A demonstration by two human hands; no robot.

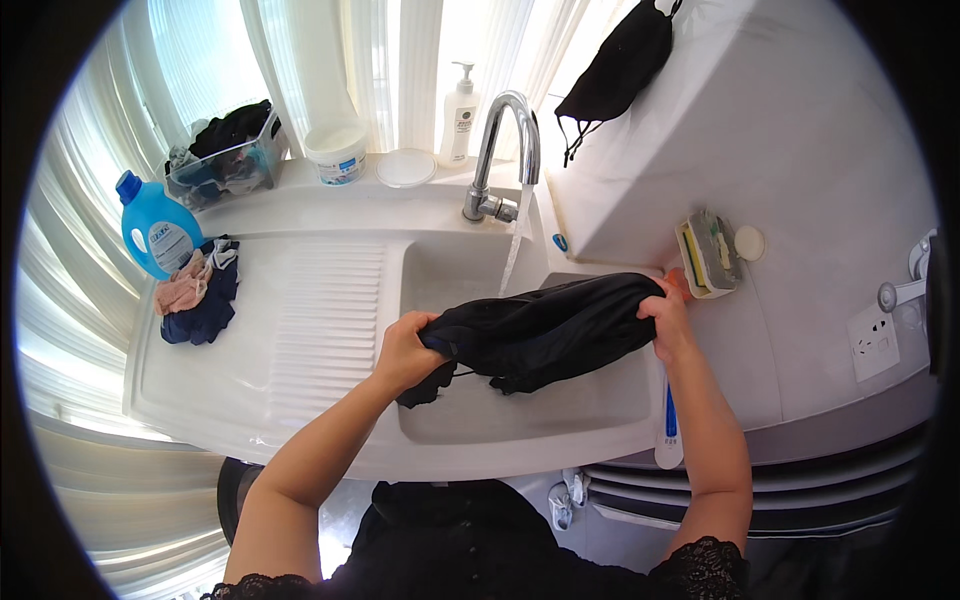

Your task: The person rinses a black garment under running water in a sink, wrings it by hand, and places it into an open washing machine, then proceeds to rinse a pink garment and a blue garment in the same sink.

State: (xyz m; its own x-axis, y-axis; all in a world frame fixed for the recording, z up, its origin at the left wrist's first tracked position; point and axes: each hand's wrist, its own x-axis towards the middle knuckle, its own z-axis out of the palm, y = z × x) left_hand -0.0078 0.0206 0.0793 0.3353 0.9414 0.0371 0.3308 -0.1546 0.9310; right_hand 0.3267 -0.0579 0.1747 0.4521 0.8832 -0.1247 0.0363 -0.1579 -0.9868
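A black garment is stretched between my two hands above the basin of a white laundry sink. My left hand grips its left end, and a dark piece of it hangs below the fist. At the other end, my right hand clutches the gathered fabric near the basin's right rim. Behind the garment, water runs from a curved chrome faucet into the basin. The cloth hides part of the basin floor.
Ribbed washboard lies left of the basin. Small clothes rest beside a blue detergent bottle. Along the back stand a clear bin of clothes, a white tub and a pump bottle. A sponge holder is at right.
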